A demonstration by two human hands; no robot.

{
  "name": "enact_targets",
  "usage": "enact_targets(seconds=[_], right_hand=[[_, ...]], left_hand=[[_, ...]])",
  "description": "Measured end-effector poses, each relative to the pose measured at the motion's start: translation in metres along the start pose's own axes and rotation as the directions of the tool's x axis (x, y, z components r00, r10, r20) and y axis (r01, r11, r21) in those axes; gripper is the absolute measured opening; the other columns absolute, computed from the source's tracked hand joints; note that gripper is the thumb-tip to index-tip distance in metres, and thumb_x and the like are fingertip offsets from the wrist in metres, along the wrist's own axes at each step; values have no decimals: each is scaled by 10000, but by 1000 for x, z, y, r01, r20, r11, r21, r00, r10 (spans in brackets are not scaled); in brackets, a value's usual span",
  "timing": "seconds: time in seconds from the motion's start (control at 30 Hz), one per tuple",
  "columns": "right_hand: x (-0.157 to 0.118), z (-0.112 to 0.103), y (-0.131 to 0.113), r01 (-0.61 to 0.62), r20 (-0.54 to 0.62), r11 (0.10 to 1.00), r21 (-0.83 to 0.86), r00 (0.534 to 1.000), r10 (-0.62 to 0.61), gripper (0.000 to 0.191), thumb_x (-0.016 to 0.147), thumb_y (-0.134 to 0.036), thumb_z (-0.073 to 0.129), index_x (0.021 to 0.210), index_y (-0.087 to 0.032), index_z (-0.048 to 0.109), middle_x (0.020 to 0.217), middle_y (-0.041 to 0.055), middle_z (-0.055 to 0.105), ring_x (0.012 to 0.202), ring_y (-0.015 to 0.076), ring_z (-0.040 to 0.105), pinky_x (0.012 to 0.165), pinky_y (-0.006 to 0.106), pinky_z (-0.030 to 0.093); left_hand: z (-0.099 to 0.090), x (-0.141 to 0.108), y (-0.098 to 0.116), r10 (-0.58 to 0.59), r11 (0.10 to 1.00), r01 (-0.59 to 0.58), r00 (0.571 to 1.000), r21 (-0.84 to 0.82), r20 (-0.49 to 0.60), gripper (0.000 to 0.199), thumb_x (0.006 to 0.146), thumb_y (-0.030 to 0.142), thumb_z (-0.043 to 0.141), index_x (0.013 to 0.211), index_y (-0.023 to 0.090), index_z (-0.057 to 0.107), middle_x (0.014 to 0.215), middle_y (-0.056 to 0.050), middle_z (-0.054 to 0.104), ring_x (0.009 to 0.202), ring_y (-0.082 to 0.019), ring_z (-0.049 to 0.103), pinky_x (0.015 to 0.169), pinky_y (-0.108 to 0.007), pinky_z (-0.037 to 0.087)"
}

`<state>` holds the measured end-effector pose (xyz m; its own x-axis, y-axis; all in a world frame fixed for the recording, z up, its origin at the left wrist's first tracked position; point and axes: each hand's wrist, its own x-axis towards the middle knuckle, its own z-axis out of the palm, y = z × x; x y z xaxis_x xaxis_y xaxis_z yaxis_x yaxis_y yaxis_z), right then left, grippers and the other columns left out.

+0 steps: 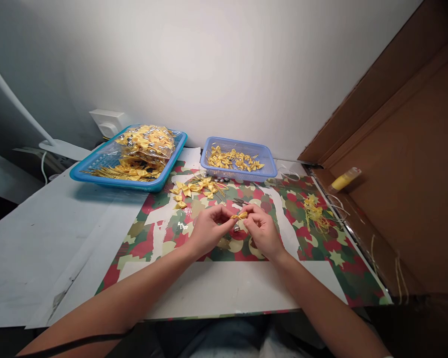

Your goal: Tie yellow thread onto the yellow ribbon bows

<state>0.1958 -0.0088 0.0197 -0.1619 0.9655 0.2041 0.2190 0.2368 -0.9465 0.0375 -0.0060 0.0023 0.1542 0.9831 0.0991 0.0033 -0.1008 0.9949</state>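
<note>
Between my hands, over the patterned table cover (199, 243), is a small yellow ribbon bow (240, 216). The fingertips of my left hand (211, 227) pinch its left end. My right hand (262, 229) pinches the other end with thumb and forefinger. A small silver bell (236, 228) is just below the bow; whether it is fastened to it I cannot tell. Dark-tipped scissors (241, 202) lie behind my fingers, their rest hidden. Several loose yellow bows (188, 189) with gold wire stems lie beyond my left hand.
At back left, a blue basket (78, 174) holds bagged bows and gold stems. A smaller periwinkle basket (271, 166) of bows stands by the wall. Silver bells (221, 180) lie before it. Yellow thread scraps (315, 214) and a yellow-filled tube (345, 180) are at right, beside cardboard (403, 164).
</note>
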Motion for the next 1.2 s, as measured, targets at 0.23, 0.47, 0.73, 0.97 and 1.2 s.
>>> enact_targets(seconds=[0.23, 0.47, 0.73, 0.97, 1.2], right_hand=[[0, 1, 1, 26, -5, 1000, -16, 1000, -26, 302, 769, -221, 502, 476, -188, 440, 842, 41, 574, 843, 170, 539, 752, 295, 426], [-1, 1, 4, 79, 8, 996, -34, 997, -79, 295, 784, -191, 495, 490, -185, 464, 848, 37, 572, 821, 157, 541, 768, 295, 432], [-1, 1, 5, 81, 4, 996, -43, 997, -81, 299, 778, -192, 496, 483, -184, 448, 851, 38, 572, 833, 161, 543, 781, 300, 430], [-2, 4, 5, 63, 8, 996, -61, 998, -62, 296, 785, -194, 497, 493, -184, 449, 861, 40, 552, 817, 157, 536, 724, 291, 441], [-6, 7, 8, 92, 25, 992, -91, 996, -90, 287, 839, -200, 470, 555, -184, 510, 898, 45, 511, 858, 157, 526, 751, 297, 466]], left_hand=[[1, -1, 1, 15, 999, -15, 1000, 32, -11, 193, 779, 314, 670, 703, 147, 609, 685, -18, 641, 629, -126, 599, 585, -237, 491], [2, -2, 6, 29, 997, -28, 999, 71, -25, 165, 772, 284, 662, 694, 146, 617, 673, -23, 651, 613, -130, 610, 569, -235, 489], [1, -2, 4, 39, 996, -37, 999, 81, -28, 154, 774, 276, 650, 699, 144, 621, 677, -25, 657, 618, -132, 610, 572, -235, 492], [2, -3, 7, 111, 980, -100, 992, 175, -54, 105, 754, 196, 623, 658, 151, 620, 639, 1, 642, 590, -105, 574, 552, -203, 455], [1, -4, 3, 147, 970, -135, 988, 202, -47, 98, 758, 182, 608, 666, 155, 625, 646, -4, 648, 606, -113, 570, 578, -217, 454]])
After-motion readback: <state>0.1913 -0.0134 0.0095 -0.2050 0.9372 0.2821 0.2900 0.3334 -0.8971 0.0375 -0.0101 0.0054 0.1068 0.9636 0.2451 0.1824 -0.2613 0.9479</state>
